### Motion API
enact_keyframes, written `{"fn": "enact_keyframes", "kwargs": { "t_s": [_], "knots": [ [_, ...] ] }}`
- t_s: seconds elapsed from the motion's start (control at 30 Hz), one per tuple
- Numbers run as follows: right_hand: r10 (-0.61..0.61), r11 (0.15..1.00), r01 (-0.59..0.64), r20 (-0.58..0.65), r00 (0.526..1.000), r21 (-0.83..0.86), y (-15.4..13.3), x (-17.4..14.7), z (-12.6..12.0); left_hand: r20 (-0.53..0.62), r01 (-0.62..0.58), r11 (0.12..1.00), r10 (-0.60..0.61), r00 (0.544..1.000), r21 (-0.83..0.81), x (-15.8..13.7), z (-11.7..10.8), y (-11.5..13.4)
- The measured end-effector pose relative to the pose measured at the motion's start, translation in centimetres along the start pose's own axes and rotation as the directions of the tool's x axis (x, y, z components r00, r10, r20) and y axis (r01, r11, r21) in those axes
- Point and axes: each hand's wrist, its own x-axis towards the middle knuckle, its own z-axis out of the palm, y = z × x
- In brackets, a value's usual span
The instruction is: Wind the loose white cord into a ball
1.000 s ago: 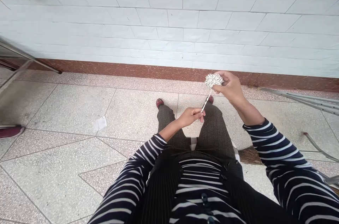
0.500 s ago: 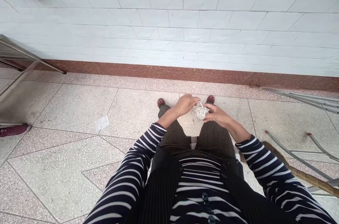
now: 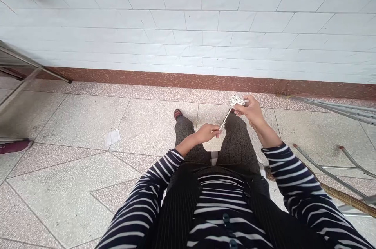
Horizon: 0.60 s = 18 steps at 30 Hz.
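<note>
A white ball of cord (image 3: 235, 100) sits in the fingers of my right hand (image 3: 252, 111), held out above my right knee. From it a strand of white cord (image 3: 225, 119) runs taut, down and to the left. My left hand (image 3: 208, 132) pinches the lower end of that strand between thumb and fingers, over the gap between my thighs. Both hands are closed. The fingertips behind the ball are partly hidden.
A piece of white paper (image 3: 112, 137) lies on the speckled floor to the left. Metal legs (image 3: 35, 60) stand at the left, near another person's shoe (image 3: 16, 146). On the right are a metal frame (image 3: 329, 170) and a straw broom (image 3: 343, 197). A tiled wall (image 3: 188, 21) faces me.
My right hand has moved forward and up with the ball. My left hand has come back towards me, and the strand between them has lengthened into a straight line.
</note>
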Motion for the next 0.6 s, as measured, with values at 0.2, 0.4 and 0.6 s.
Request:
{"fn": "enact_keyframes", "kwargs": {
  "t_s": [0.2, 0.4, 0.6],
  "knots": [
    [0.160, 0.986, -0.143, 0.218, 0.963, -0.089, 5.1, -1.3, 2.9, -0.087, -0.130, 0.936, 0.167, 0.982, 0.328, 0.5, -3.2, 2.1],
    [0.245, 0.946, -0.310, 0.412, 0.877, 0.098, 5.4, -5.3, 3.1, -0.122, -0.134, 0.882, 0.210, 0.970, 0.452, 2.1, -3.7, -0.4],
    [0.131, 0.903, -0.264, 0.367, 0.921, 0.338, 2.4, -3.3, 0.1, -0.140, 0.007, 0.994, 0.009, 0.990, 0.112, 1.4, -0.3, -1.4]
  ]
}}
